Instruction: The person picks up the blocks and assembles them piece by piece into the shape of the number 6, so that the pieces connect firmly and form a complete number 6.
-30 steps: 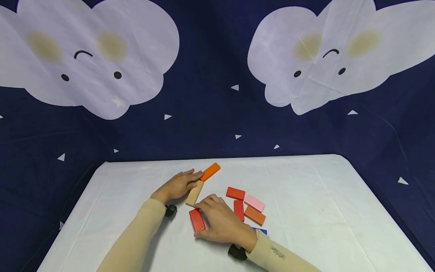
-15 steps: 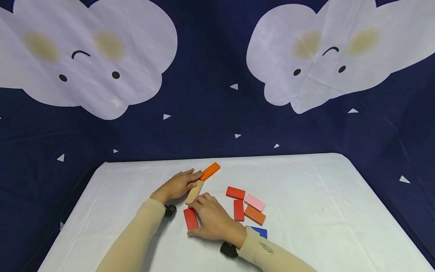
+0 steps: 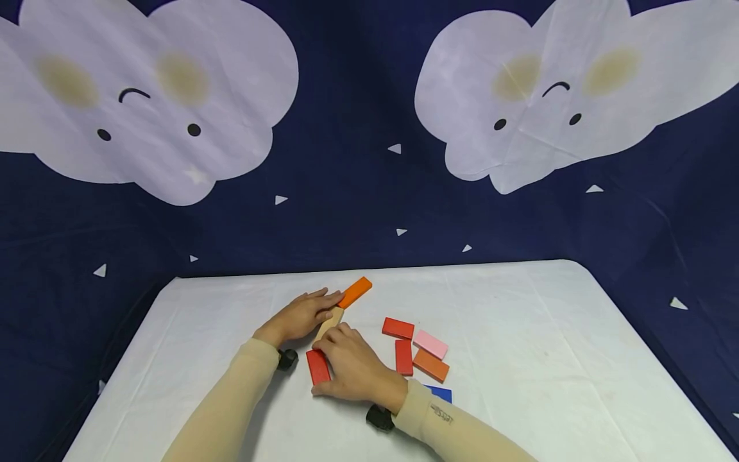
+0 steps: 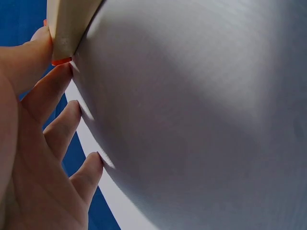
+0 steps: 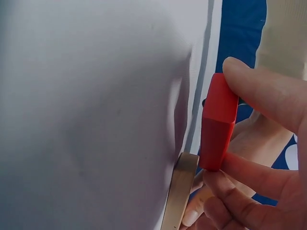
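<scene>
A red wooden block [image 3: 318, 367] is pinched between the thumb and fingers of my right hand [image 3: 358, 369]. Its far end sits right at the near end of a plain wood block [image 3: 330, 321], and the two ends meet at an angle in the right wrist view. Beyond the plain block lies an orange block [image 3: 355, 292], end to end with it in a bent line. My left hand [image 3: 297, 316] lies with outstretched fingers along the left side, its index fingertip at the orange block and its thumb against the plain block [image 4: 72, 28].
Right of my right hand lie two red blocks [image 3: 398, 328], a pink block [image 3: 430, 344] and a brown-orange block [image 3: 430, 365]. A blue block [image 3: 441, 393] is partly hidden by the right sleeve. The white-covered table [image 3: 548, 359] ends before a dark blue cloud-print cloth [image 3: 346, 160].
My right hand has slid the red block leftward, bringing it up to the plain block's near end. The left hand stays at the plain and orange blocks.
</scene>
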A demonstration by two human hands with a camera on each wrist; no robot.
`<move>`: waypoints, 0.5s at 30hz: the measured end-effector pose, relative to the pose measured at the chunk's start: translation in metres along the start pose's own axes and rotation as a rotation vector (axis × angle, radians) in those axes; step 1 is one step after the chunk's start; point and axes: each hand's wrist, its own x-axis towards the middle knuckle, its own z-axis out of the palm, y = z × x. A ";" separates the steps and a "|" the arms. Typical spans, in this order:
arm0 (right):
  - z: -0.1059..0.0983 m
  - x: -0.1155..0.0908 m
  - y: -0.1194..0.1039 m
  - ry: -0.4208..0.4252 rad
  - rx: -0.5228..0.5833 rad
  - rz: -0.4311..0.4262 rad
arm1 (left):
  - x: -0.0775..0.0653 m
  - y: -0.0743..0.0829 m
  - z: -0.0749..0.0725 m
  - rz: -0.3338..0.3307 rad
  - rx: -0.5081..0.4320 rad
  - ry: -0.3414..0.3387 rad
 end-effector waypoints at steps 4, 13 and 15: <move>0.001 0.002 0.000 -0.003 -0.005 0.000 | -0.001 0.000 0.000 0.007 0.002 0.003; 0.003 0.006 0.001 -0.040 0.000 0.017 | 0.000 -0.002 0.002 0.000 0.004 -0.007; 0.004 0.006 0.001 -0.047 0.002 0.021 | 0.000 -0.002 0.002 0.004 0.003 -0.006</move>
